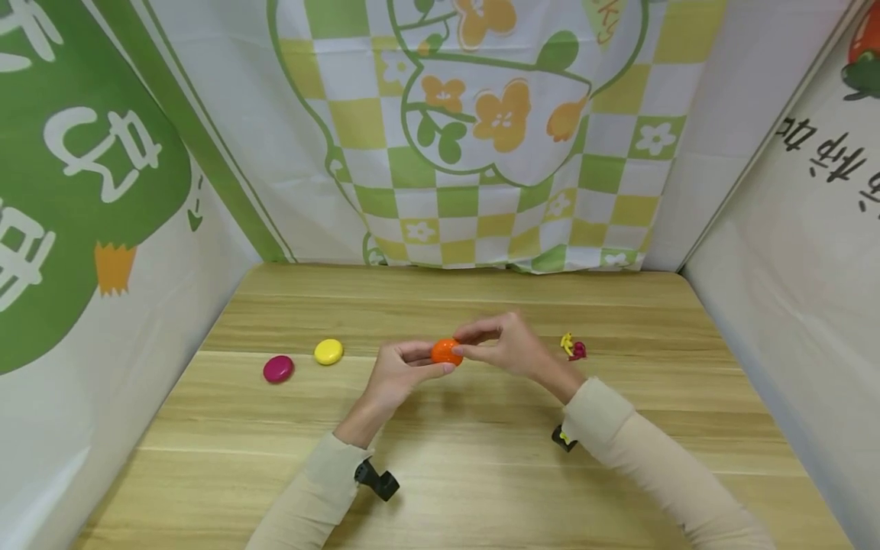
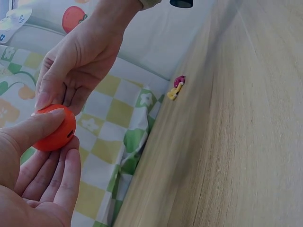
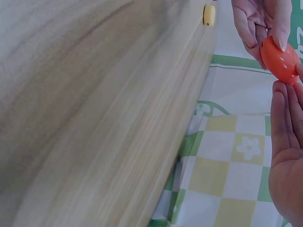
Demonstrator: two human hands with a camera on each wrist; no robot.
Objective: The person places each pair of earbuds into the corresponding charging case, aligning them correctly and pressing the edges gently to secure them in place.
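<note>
Over the middle of the table, both hands hold an orange rounded, flattened capsule [image 1: 445,352]. The left hand [image 1: 395,376] pinches it between thumb and fingers from the left. From the right, the right hand [image 1: 510,347] pinches its other side with thumb and fingertips. In the left wrist view the orange capsule [image 2: 57,127] shows a small dark slot on its edge. The right wrist view shows the same capsule [image 3: 280,60] lifted off the table. Whether it is one closed piece cannot be told.
A magenta disc-shaped capsule [image 1: 278,370] and a yellow one [image 1: 328,352] lie on the wooden table [image 1: 467,481] to the left. Small yellow [image 1: 567,344] and magenta figures [image 1: 579,351] lie right of the hands. Printed cloth hangs behind and at both sides.
</note>
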